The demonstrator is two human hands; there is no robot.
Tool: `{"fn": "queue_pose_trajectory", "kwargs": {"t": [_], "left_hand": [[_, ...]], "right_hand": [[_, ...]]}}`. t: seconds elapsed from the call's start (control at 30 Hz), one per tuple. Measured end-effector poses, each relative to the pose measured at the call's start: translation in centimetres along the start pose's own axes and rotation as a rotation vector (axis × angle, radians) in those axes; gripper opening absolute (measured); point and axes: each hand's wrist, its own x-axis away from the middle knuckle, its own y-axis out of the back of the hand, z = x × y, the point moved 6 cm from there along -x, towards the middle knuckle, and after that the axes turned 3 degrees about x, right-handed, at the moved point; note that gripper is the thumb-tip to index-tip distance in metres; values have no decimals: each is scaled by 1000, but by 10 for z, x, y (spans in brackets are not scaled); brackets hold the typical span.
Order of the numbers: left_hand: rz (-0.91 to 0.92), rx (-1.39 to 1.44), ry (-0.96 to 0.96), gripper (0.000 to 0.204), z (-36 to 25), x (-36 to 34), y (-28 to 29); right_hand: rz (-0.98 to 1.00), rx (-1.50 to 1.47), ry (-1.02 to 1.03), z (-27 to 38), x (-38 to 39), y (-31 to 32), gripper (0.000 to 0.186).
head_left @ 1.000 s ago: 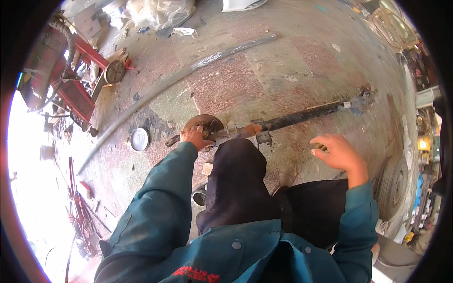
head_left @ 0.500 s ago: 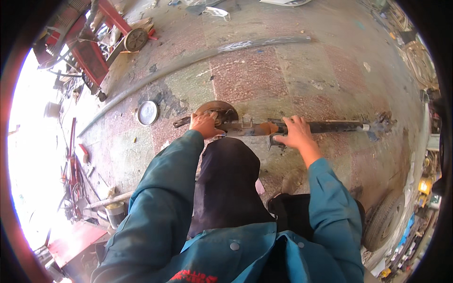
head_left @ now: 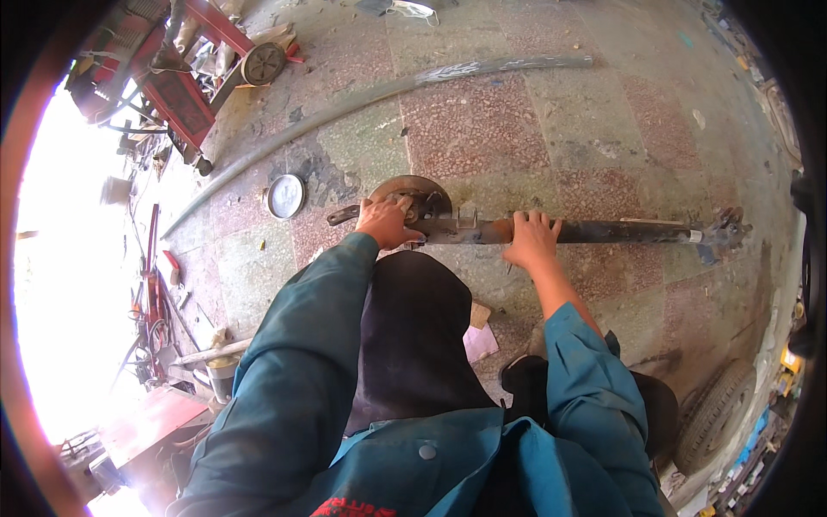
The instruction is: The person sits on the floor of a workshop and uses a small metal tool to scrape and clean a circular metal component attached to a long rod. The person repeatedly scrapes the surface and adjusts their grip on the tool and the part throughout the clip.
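A long dark axle beam (head_left: 612, 232) lies across the floor in front of my knee. Its left end carries a rusty round brake disc (head_left: 415, 184), with a short dark arm sticking out to the left. My left hand (head_left: 385, 222) grips the axle beside the disc, thumb along the near side. Farther right, my right hand (head_left: 532, 239) is closed over the tube, fingers on its far side. Between the hands, a small upright bracket (head_left: 466, 217) and a rusty patch show. Dirty fittings (head_left: 728, 231) sit at the right end.
A shallow round metal dish (head_left: 286, 196) rests left of the disc. Beyond it, a long grey pipe (head_left: 362, 102) crosses the floor. Red wheeled equipment (head_left: 181, 103) stands at far left. A tyre (head_left: 715, 414) is at near right, and pink paper (head_left: 481, 342) lies by my knee.
The axle appears turned: a bracket seen below my right hand before is now mostly hidden. My right hand has closed further over the tube. The whole view has shifted slightly.
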Motion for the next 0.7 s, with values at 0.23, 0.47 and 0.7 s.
{"fn": "queue_pose_trajectory", "kwargs": {"t": [0.23,0.47,0.7], "left_hand": [[10,27,-9,102,-5,-1,4],[-12,22,-28,99,-7,2,7],[3,19,-10,98,-3,4,8]], "right_hand": [[-46,-131,36,-12,-13,2,54],[-116,-116,64,-12,-14,-1,54],[-170,-117,58,-12,-16,-4,51]]}}
